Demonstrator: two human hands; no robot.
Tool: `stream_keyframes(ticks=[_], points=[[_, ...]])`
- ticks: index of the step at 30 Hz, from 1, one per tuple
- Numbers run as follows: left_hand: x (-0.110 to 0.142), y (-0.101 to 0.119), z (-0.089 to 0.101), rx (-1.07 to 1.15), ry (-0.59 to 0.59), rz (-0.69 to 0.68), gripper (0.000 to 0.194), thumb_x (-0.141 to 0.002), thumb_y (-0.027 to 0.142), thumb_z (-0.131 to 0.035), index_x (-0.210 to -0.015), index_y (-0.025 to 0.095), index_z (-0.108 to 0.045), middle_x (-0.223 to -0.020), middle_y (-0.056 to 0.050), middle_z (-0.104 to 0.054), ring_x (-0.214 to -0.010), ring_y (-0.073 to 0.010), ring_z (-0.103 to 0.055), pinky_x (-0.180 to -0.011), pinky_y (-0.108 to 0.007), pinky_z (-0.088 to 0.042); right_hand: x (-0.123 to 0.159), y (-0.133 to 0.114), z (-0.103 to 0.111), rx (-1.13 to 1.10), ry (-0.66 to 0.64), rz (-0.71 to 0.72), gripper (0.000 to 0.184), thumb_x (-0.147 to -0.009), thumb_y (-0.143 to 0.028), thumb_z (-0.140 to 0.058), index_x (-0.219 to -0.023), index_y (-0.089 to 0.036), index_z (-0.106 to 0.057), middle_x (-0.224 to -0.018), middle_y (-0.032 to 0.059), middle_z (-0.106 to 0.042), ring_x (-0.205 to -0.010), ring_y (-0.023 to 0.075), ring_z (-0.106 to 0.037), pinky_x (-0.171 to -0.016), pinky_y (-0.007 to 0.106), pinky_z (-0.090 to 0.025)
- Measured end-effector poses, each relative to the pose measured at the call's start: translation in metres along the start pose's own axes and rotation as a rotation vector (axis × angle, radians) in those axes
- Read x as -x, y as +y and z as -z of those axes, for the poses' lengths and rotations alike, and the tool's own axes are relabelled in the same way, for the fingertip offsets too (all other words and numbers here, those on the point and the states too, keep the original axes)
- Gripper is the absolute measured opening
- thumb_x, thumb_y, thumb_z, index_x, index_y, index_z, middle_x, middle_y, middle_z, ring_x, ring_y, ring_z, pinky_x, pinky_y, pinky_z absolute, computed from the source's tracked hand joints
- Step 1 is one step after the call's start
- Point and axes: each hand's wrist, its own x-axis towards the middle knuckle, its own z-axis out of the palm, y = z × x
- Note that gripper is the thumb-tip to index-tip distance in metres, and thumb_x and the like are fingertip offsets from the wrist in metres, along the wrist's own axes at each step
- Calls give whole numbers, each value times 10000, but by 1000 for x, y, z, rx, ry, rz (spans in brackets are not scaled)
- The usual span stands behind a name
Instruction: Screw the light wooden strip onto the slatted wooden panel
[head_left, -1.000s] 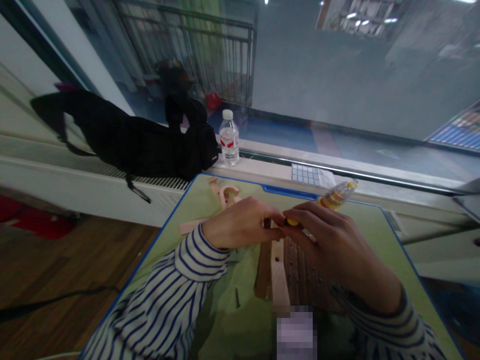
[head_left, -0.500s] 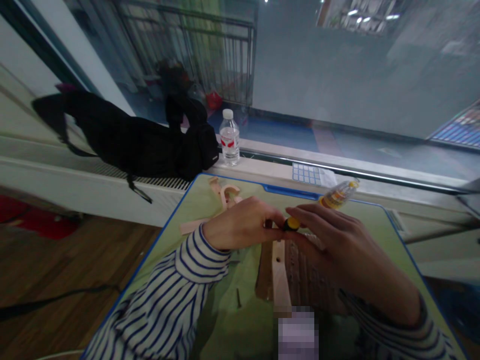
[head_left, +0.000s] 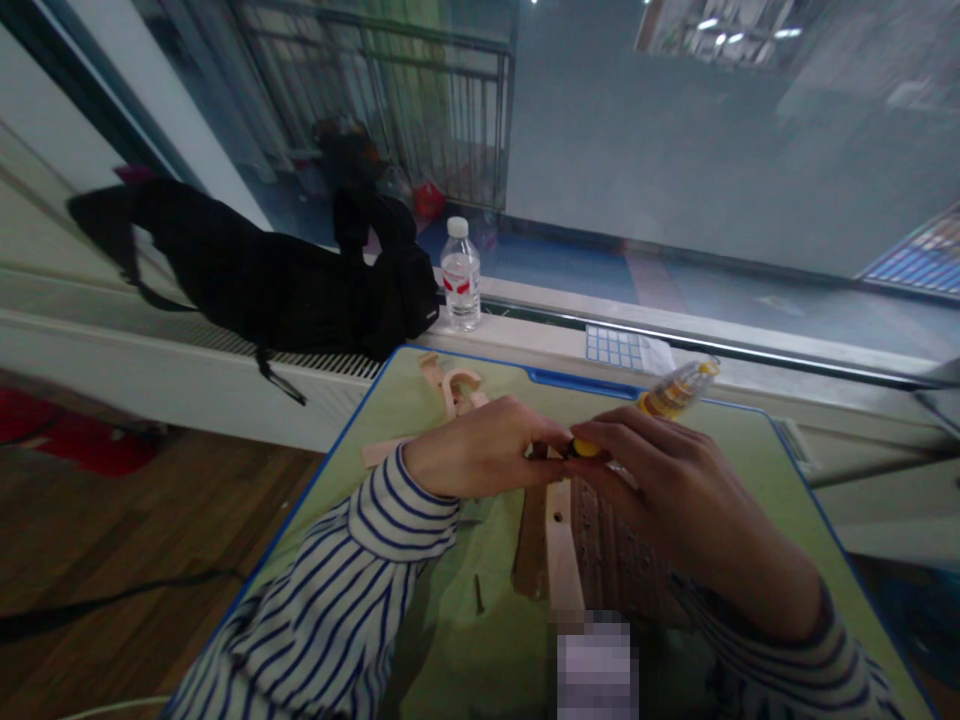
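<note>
My right hand (head_left: 675,500) is closed around a short screwdriver (head_left: 585,447) with a yellow and black handle; its tip is hidden. Thumb and fingers of my left hand (head_left: 502,450) pinch together against the black end of the same tool. Just below them a pale wooden strip (head_left: 562,560) with a hole near its top points toward me. It rests over a brown ribbed board (head_left: 611,560), partly covered by my right hand. A loose screw (head_left: 478,594) lies left of the strip.
Curved and straight wooden pieces (head_left: 459,392) lie at the back left of the green table (head_left: 442,650). A clear bottle with yellow on it (head_left: 679,388) lies behind my right hand. A water bottle (head_left: 461,275) and a black bag (head_left: 262,280) are on the sill.
My right fingers have shifted slightly over the yellow handle, toward my left hand. The wooden strip and the screw stay in place.
</note>
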Motion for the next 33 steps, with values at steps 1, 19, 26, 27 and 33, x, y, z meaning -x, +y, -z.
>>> stream_keyframes(ticks=[1,19,26,27,33], points=[[0,1,0,-4,0,12,146,-877,260,-589,-868,180,-710,-715,16,-683,-653,-95,-609,-601,-198,-368,0,0,0,-1,-2,-1,177,-931,-297,-511,-1050,-190,-586,-958,44,-666,-822,195,-640,-730,358,-510],[-1,0,0,5,0,12,204,-887,342,-577,-892,192,-716,-707,17,-669,-666,-99,-602,-607,-201,-364,1,-6,1,-18,-30,40,243,-944,-225,-474,-1167,-199,-567,-1084,49,-656,-900,188,-635,-775,356,-525],[0,0,2,21,-41,0,151,-880,264,-588,-873,185,-716,-688,20,-667,-646,-97,-604,-588,-197,-354,-2,-5,-2,39,0,28,216,-942,-305,-485,-1033,-173,-629,-933,59,-658,-799,195,-636,-706,359,-519],[0,0,2,24,-43,-1,139,-875,238,-589,-870,182,-716,-687,22,-667,-644,-96,-604,-588,-196,-355,-2,-5,-3,45,1,28,215,-942,-308,-485,-1025,-171,-629,-928,61,-656,-799,194,-635,-705,356,-516],[-1,0,1,-4,-30,67,166,-852,318,-623,-882,193,-729,-739,1,-699,-691,-118,-626,-608,-204,-373,-1,-5,-2,46,9,22,203,-938,-318,-494,-1020,-177,-614,-921,60,-654,-788,193,-633,-694,348,-508]])
